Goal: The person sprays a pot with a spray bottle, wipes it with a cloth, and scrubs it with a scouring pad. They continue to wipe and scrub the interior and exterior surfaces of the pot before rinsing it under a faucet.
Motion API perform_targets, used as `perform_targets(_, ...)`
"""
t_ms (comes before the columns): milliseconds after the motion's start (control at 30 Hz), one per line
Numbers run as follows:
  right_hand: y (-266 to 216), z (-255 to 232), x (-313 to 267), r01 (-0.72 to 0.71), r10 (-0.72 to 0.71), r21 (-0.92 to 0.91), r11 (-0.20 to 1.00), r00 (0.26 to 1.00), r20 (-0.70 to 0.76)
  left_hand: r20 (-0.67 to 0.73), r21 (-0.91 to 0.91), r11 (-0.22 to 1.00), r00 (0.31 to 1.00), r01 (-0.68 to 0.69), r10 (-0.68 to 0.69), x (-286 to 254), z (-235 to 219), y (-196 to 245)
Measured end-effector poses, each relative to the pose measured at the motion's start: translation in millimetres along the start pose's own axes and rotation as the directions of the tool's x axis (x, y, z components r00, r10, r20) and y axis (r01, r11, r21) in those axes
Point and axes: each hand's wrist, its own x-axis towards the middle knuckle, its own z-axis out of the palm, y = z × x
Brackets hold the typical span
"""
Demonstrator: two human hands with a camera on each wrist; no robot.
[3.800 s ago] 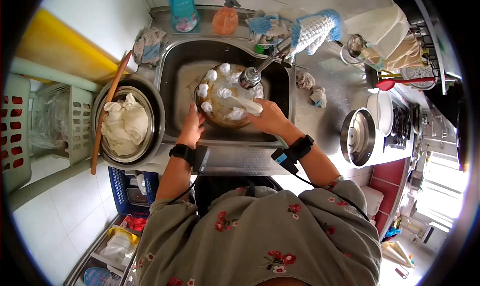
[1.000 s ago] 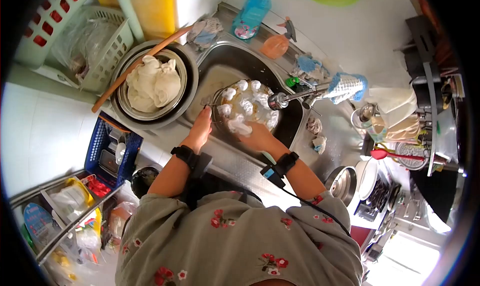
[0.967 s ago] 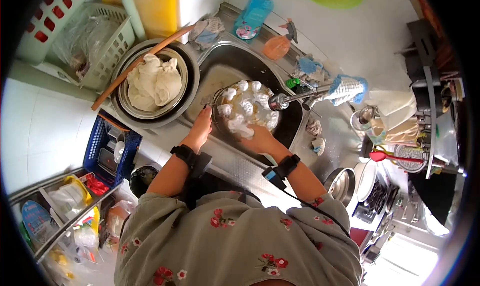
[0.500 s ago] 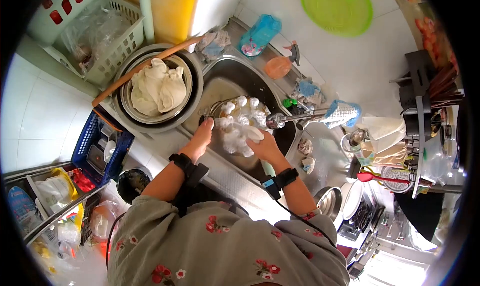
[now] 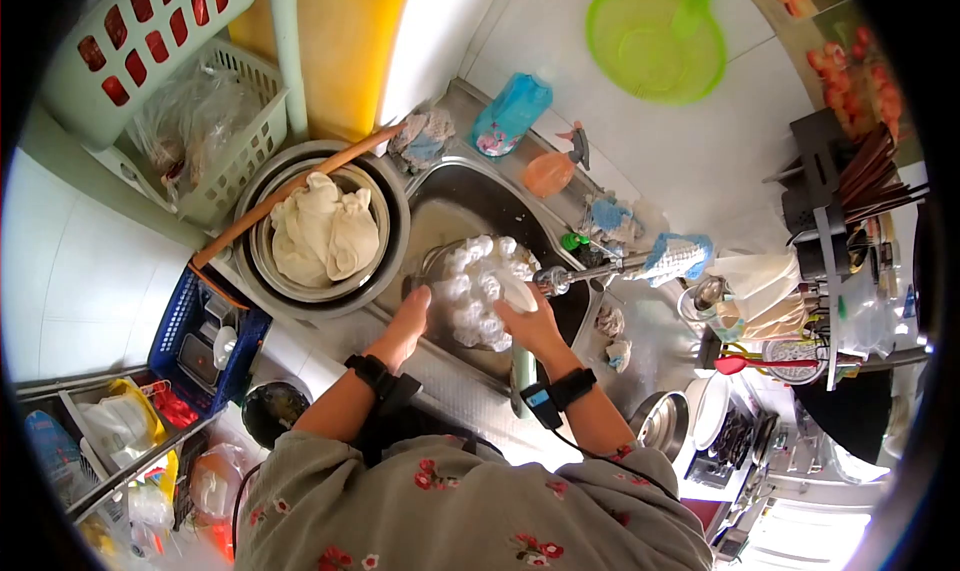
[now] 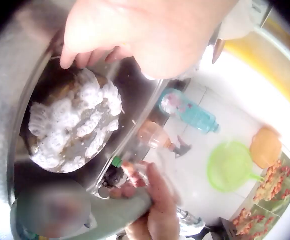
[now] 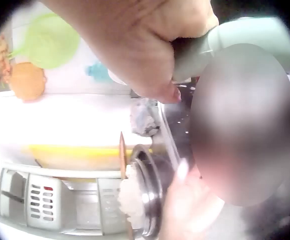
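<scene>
A round, brown-stained pan [image 6: 65, 89] lies in the steel sink [image 5: 440, 206], with thick white foam [image 5: 472, 291] over most of its surface. My right hand [image 5: 532, 329] grips a pale green spray can [image 5: 522, 376] with a white top. The can's body slants back past the wrist, and its white top overlaps the foam's near right side in the head view. My left hand [image 5: 402, 326] holds the pan at its near left edge. Its curled fingers [image 6: 70, 57] show at the rim in the left wrist view, and the grip itself is partly hidden.
Left of the sink, nested metal bowls [image 5: 398, 221] hold dough [image 5: 325, 229] under a rolling pin [image 5: 300, 186]. The faucet [image 5: 555, 279] reaches over the sink's right side. Behind stand a blue bottle [image 5: 512, 116] and an orange spray bottle [image 5: 550, 174].
Foam has spread from separate dabs to most of the pan. My right hand has kept moving over it with the spray can. The head view has turned, and my left hand stays at the pan's edge.
</scene>
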Motion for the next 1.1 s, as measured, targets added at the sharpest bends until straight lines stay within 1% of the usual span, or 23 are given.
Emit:
perform_targets(33,-8.3,1.6,-4.0,0.056,-0.056,0.181,0.982,0.998,-0.007,0.025,0.004,1.0,1.0,0.001,-0.001,-0.9,-0.3,2.1)
perform_targets(67,-24.1,-2.3,-5.9,0.097,-0.093,0.217,0.971,0.995,-0.03,0.049,0.007,1.0,0.999,0.003,-0.004,-2.5,-0.3,4.2)
perform_targets(133,-75.2,-16.1,-10.8,0.175,-0.159,0.286,0.942,0.984,-0.079,0.024,0.02,1.0,1.0,-0.01,0.01,-4.8,2.1,4.5)
perform_targets(167,-88.5,-27.4,-1.2,0.287,-0.273,0.265,0.921,0.958,-0.089,0.021,0.016,1.0,1.0,-0.016,0.016,-1.4,1.1,0.1)
perform_targets(200,-111.5,-32.7,7.7,0.294,-0.262,0.279,0.914,0.954,-0.147,0.018,0.014,1.0,1.0,-0.022,0.021,0.6,0.1,-1.8)
perform_targets(233,-131.7,-35.4,16.0,0.335,-0.283,0.269,0.903,0.935,-0.213,0.013,0.013,1.0,1.0,-0.02,0.02,-1.2,1.3,1.5)
perform_targets(267,-152.1,-37.9,30.2,0.466,-0.41,0.229,0.854,0.876,-0.253,0.009,0.019,1.0,1.0,-0.019,0.019,-1.6,1.9,3.4)
perform_targets(300,-144.2,-39.8,71.2,0.592,-0.552,0.316,0.742,0.806,-0.214,0.022,0.011,1.0,0.999,-0.029,0.029,-1.7,1.2,3.6)
perform_targets(367,-200.5,-31.2,79.8,0.614,-0.553,0.139,0.777,0.772,-0.314,0.024,0.004,0.999,0.998,-0.051,0.051,-2.3,-0.3,3.0)
perform_targets(467,-237.8,-26.4,124.8,0.512,-0.479,0.015,0.859,0.814,-0.327,0.036,-0.005,0.997,0.997,-0.072,0.072,-9.0,-1.7,6.8)
perform_targets(533,-251.0,-21.7,156.5,0.492,-0.461,0.06,0.869,0.847,-0.265,0.034,-0.034,0.995,0.995,-0.09,0.091,-10.6,-3.3,3.3)
perform_targets(567,-254.3,-19.1,172.7,0.48,-0.452,0.082,0.873,0.861,-0.234,0.051,-0.031,0.995,0.994,-0.097,0.098,-12.3,-4.2,3.8)
perform_targets(667,-248.7,-8.6,222.0,0.547,-0.495,0.114,0.829,0.813,-0.306,0.075,-0.01,0.996,0.994,-0.083,0.084,-17.2,-7.3,4.3)
perform_targets(700,-243.8,-6.9,239.6,0.568,-0.509,0.147,0.81,0.805,-0.305,0.081,0.0,0.997,0.994,-0.075,0.075,-17.7,-9.5,3.5)
perform_targets(800,-229.5,1.7,269.1,0.533,-0.485,0.21,0.82,0.841,-0.24,0.079,0.024,0.997,0.994,-0.072,0.069,-21.0,-13.1,9.2)
perform_targets(833,-224.0,6.1,280.1,0.533,-0.487,0.259,0.805,0.844,-0.224,0.08,0.028,0.997,0.994,-0.073,0.07,-20.0,-14.5,10.6)
perform_targets(900,-217.5,14.3,296.7,0.575,-0.509,0.283,0.768,0.815,-0.277,0.074,0.038,0.997,0.995,-0.069,0.066,-15.2,-16.6,11.4)
perform_targets(933,-217.6,20.6,293.9,0.59,-0.513,0.293,0.752,0.804,-0.302,0.073,0.046,0.996,0.995,-0.071,0.068,-13.5,-16.8,11.8)
perform_targets(967,-217.6,25.1,291.0,0.541,-0.442,0.295,0.788,0.829,-0.342,0.072,0.053,0.996,0.995,-0.069,0.065,-12.0,-16.2,13.4)
perform_targets(1000,-217.9,30.3,291.0,0.612,-0.493,0.181,0.77,0.75,-0.441,0.075,0.063,0.996,0.995,-0.07,0.065,-9.1,-14.3,17.0)
perform_targets(1033,-216.9,32.8,292.8,0.661,-0.541,0.051,0.749,0.654,-0.53,0.057,0.079,0.994,0.996,-0.073,0.069,-8.1,-9.7,22.5)
perform_targets(1067,-209.4,33.6,291.2,0.675,-0.579,-0.09,0.733,0.548,-0.603,0.03,0.096,0.993,0.998,-0.064,0.062,-5.1,-6.2,24.9)
perform_targets(1100,-205.6,36.9,279.9,0.706,-0.567,-0.062,0.705,0.51,-0.647,0.009,0.115,0.99,0.997,-0.077,0.076,-2.3,-4.1,25.7)
